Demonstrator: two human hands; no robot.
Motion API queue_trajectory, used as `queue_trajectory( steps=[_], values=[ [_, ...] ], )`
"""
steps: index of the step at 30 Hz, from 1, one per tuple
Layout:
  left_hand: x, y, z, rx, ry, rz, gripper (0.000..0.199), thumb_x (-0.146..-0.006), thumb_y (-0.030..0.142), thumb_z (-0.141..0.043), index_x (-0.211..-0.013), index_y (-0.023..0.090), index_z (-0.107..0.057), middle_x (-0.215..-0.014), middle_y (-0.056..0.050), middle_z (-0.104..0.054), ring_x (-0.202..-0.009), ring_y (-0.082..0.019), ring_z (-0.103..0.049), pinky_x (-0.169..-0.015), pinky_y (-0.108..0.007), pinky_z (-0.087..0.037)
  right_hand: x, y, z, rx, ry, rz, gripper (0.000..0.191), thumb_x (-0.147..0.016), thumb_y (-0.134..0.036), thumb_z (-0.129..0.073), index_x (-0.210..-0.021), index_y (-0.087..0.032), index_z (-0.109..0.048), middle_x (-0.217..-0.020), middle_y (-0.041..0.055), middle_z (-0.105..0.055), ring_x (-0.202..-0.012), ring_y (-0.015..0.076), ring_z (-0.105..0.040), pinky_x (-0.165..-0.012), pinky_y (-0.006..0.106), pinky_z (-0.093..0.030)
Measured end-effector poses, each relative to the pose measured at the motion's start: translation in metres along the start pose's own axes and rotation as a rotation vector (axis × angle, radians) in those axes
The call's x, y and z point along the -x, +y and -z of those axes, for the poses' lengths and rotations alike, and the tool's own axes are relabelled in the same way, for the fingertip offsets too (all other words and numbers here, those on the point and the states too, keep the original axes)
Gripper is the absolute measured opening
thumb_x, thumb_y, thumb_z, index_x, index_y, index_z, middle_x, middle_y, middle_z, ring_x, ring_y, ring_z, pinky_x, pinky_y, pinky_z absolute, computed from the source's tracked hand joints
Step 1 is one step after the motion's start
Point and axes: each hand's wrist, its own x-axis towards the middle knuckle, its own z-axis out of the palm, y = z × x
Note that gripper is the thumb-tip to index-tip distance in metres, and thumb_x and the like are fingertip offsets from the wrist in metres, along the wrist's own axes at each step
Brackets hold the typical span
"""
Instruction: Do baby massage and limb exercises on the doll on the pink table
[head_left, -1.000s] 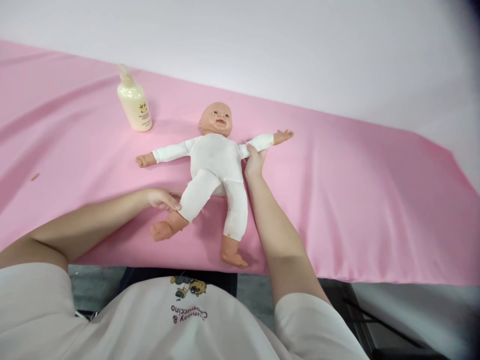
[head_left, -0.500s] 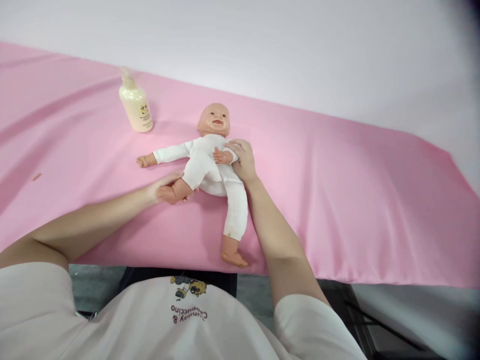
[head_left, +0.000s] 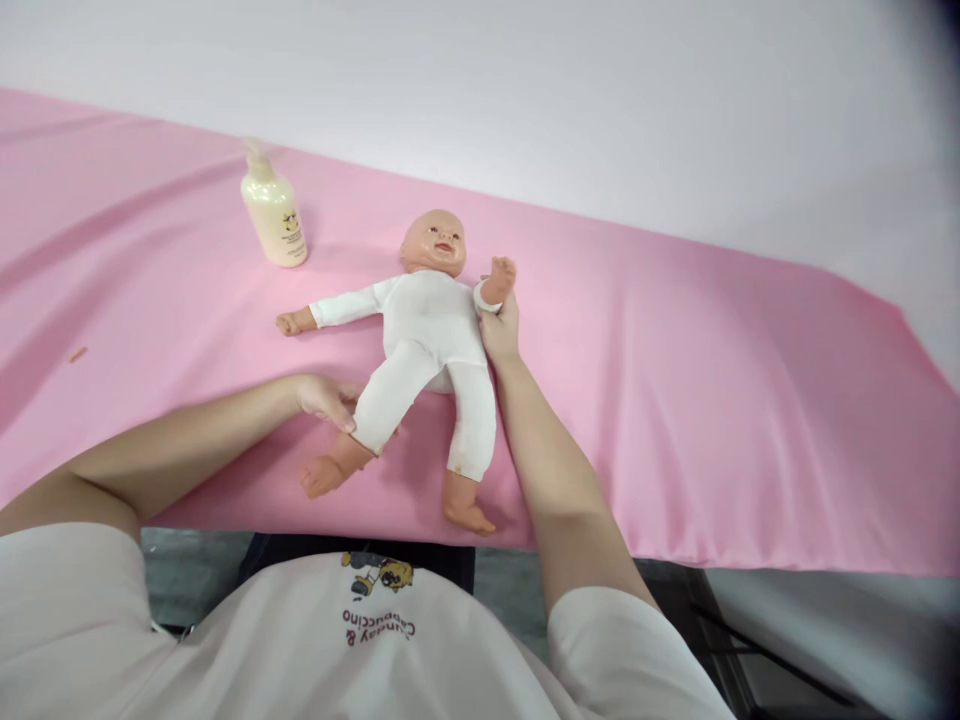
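A baby doll (head_left: 435,318) in a white cloth body lies on its back on the pink cloth (head_left: 675,400), head away from me. My left hand (head_left: 328,398) is closed around its lower leg on the left side, the thumb on top and the other fingers hidden beneath. My right hand (head_left: 504,328) grips the doll's arm on the right side, and that arm's small hand points up above my fist. The doll's other arm stretches out to the left. Its right-side leg rests on the cloth, with the foot near the front edge.
A cream-coloured pump bottle (head_left: 276,218) stands upright at the back left. A small tan scrap (head_left: 78,355) lies on the cloth at the far left. Behind the pink cloth is a white surface (head_left: 562,100). The table's front edge runs just before my shirt.
The doll's bent leg has come down and straightened toward me with my left hand. Its arm on the right has swung from across the belly outward and up in my right hand.
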Motion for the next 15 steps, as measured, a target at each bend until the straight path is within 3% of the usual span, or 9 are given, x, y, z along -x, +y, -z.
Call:
queue_trajectory(
  steps=[4, 7, 8, 10, 12, 13, 15],
  values=[
    [0.002, 0.009, 0.0, -0.19, -0.093, 0.034, 0.068, -0.067, 0.032, -0.092, -0.13, 0.019, -0.071, -0.111, -0.012, -0.079, -0.102, -0.032, -0.077, -0.081, -0.036, -0.065, -0.006, 0.022, 0.006, -0.083, 0.136, -0.063, 0.045, -0.074, -0.037, -0.075, -0.114, -0.02, -0.062, -0.109, 0.0064, -0.07, -0.109, 0.0238, -0.069, -0.115, 0.052, -0.049],
    [0.0, 0.015, 0.0, -0.249, -0.157, -0.023, 0.063, -0.07, 0.032, -0.089, -0.128, 0.016, -0.071, -0.109, -0.011, -0.078, -0.097, -0.028, -0.077, -0.079, -0.032, -0.064, -0.011, 0.032, 0.013, -0.079, 0.201, -0.128, 0.058, -0.074, -0.038, -0.071, -0.127, -0.02, -0.057, -0.124, 0.0102, -0.066, -0.126, 0.0275, -0.064, -0.118, 0.055, -0.046],
    [0.0, 0.016, 0.0, -0.234, -0.177, -0.043, 0.061, -0.07, 0.034, -0.089, -0.125, 0.014, -0.071, -0.107, -0.011, -0.078, -0.092, -0.027, -0.077, -0.076, -0.031, -0.064, -0.012, 0.033, 0.014, -0.054, 0.222, -0.112, 0.07, -0.073, -0.038, -0.071, -0.137, -0.021, -0.052, -0.138, 0.0116, -0.06, -0.14, 0.0285, -0.056, -0.122, 0.056, -0.042],
    [-0.001, 0.016, -0.001, -0.177, -0.191, -0.09, 0.06, -0.068, 0.039, -0.088, -0.118, 0.012, -0.07, -0.099, -0.011, -0.077, -0.081, -0.025, -0.076, -0.072, -0.031, -0.063, -0.015, 0.032, 0.017, 0.011, 0.26, -0.034, 0.096, -0.071, -0.038, -0.071, -0.157, -0.027, -0.031, -0.167, 0.0091, -0.031, -0.162, 0.0275, -0.027, -0.13, 0.057, -0.028],
    [0.0, 0.014, 0.0, -0.109, -0.179, -0.152, 0.06, -0.065, 0.046, -0.088, -0.111, 0.012, -0.069, -0.089, -0.01, -0.076, -0.072, -0.024, -0.073, -0.066, -0.031, -0.061, -0.017, 0.029, 0.019, 0.059, 0.263, 0.046, 0.113, -0.071, -0.037, -0.07, -0.165, -0.034, -0.007, -0.176, 0.0028, -0.001, -0.167, 0.0253, -0.004, -0.133, 0.059, -0.014],
    [0.001, 0.012, 0.001, -0.067, -0.159, -0.187, 0.061, -0.064, 0.048, -0.087, -0.109, 0.013, -0.068, -0.085, -0.009, -0.074, -0.068, -0.024, -0.072, -0.063, -0.03, -0.06, -0.017, 0.028, 0.02, 0.068, 0.249, 0.076, 0.115, -0.073, -0.037, -0.07, -0.165, -0.035, -0.001, -0.176, 0.0013, 0.006, -0.167, 0.0249, 0.001, -0.134, 0.059, -0.011],
    [0.002, 0.008, 0.003, 0.038, -0.093, -0.267, 0.063, -0.064, 0.052, -0.084, -0.111, 0.014, -0.066, -0.081, -0.006, -0.071, -0.063, -0.022, -0.07, -0.057, -0.028, -0.057, -0.017, 0.027, 0.02, 0.069, 0.204, 0.114, 0.111, -0.075, -0.036, -0.07, -0.164, -0.035, -0.004, -0.176, 0.002, 0.001, -0.167, 0.0251, -0.004, -0.133, 0.059, -0.015]
  ],
)
